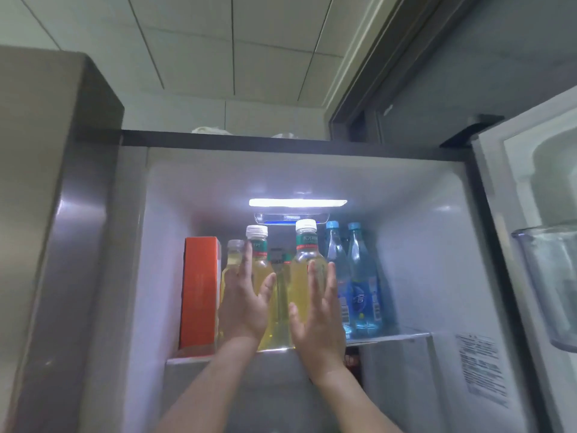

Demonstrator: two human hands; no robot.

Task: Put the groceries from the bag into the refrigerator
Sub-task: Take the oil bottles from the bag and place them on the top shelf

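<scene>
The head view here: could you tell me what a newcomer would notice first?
Two open hands, left hand and right hand, are raised before yellow drink bottles on the lit top shelf. An orange carton stands at the shelf's left end, blue bottles at the right.

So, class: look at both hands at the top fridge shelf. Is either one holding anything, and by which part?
Nothing is held. The left hand and right hand are open, fingers spread, in front of the yellow bottles; no grip closes on either.
</scene>
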